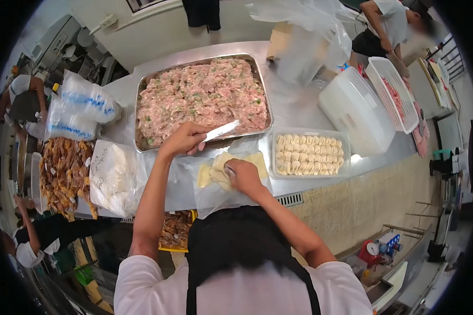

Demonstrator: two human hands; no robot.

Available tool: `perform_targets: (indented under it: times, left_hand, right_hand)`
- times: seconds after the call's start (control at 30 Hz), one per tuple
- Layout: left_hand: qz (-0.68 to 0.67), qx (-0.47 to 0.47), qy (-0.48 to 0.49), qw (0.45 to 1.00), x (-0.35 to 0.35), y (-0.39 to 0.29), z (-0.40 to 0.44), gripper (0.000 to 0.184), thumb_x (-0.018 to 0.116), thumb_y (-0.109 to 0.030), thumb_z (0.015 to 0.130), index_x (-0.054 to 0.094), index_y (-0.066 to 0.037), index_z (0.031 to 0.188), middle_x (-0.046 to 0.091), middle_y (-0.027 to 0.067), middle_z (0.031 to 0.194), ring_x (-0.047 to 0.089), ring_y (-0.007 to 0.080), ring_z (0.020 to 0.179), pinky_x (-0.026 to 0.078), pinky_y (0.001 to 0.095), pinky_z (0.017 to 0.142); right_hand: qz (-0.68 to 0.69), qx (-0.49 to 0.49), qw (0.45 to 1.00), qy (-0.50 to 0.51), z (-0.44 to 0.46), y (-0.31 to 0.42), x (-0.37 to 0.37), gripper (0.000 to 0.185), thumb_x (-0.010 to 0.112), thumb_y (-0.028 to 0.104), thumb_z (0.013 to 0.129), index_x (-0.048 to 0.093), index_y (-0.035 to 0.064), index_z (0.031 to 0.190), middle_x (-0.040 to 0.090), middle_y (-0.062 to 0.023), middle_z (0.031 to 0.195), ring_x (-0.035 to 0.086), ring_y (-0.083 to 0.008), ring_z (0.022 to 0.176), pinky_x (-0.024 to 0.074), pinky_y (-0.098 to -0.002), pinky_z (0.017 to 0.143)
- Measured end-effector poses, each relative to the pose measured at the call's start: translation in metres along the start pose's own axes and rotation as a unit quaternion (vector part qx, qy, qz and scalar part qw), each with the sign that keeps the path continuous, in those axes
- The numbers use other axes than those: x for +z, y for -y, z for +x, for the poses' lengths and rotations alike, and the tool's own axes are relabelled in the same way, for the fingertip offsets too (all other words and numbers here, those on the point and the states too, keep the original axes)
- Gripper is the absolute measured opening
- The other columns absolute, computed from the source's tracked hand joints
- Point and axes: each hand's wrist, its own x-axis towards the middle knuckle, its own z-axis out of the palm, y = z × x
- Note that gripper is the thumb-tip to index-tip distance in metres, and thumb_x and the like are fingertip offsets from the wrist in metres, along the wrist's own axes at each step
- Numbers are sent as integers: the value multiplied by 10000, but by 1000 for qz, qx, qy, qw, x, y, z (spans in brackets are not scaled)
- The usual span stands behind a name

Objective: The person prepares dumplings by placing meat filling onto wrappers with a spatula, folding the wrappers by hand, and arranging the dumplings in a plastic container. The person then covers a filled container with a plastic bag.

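My left hand [183, 138] is closed around the handle of a spreading knife [222, 130]. Its pale, flat blade points right over the near rim of a metal tray [271, 113] of minced meat [202, 97] flecked with green. Just below it, my right hand [245, 177] is curled closed on a yellowish dumpling wrapper, part of which its fingers hide. More wrappers [215, 173] lie around that hand on a clear plastic sheet [207, 199]. To the right, a clear plastic box [310, 175] holds rows of folded dumplings [310, 155].
Left on the metal table are bagged packs [84, 105], brown dried pieces [65, 170] and a white plastic bag [115, 181]. A translucent bin [357, 110] and white basket [391, 94] stand right. Co-workers [386, 26] are on both sides. A yellow crate [193, 215] sits below the edge.
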Motion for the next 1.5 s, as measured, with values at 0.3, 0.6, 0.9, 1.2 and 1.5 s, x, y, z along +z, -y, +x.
perform_targets:
  times: [0.3,0.6,0.9,1.2,1.5]
  left_hand:
    - [-205,42,-123,970,67,29,-22,218,774,-86,853,629,-48,1012,626,-11,716,520,36,476,346,198,404]
    - [-240,55,-136,960,110,36,-17,291,777,-54,821,579,-33,1033,677,33,806,600,68,508,359,199,371]
    - [-235,59,-163,956,117,48,-25,303,754,-37,826,571,-14,1067,681,49,834,624,81,530,371,199,365]
    - [-242,64,-153,956,126,33,-25,241,716,4,841,561,-18,1025,676,56,827,636,98,543,365,213,369]
    - [-258,58,-204,943,117,59,-31,275,733,-14,845,572,-5,1068,659,44,825,592,84,506,373,202,363]
  right_hand:
    - [253,146,956,5,4,-4,-26,128,685,119,898,682,6,958,707,-129,859,664,-220,764,503,-339,716]
    - [298,174,938,-7,-7,-1,-26,127,684,109,916,668,-2,976,671,-79,789,596,-131,709,486,-296,667]
    - [276,183,942,-47,-18,-5,-35,122,676,99,924,658,-8,978,675,-91,799,628,-137,715,508,-309,675]
    - [275,152,948,-40,-18,8,-30,94,653,65,936,637,-22,969,669,-92,821,635,-129,750,517,-291,709]
    - [402,203,890,-72,-23,-16,-43,103,596,100,993,586,24,1061,625,-41,967,616,-107,866,524,-275,764]
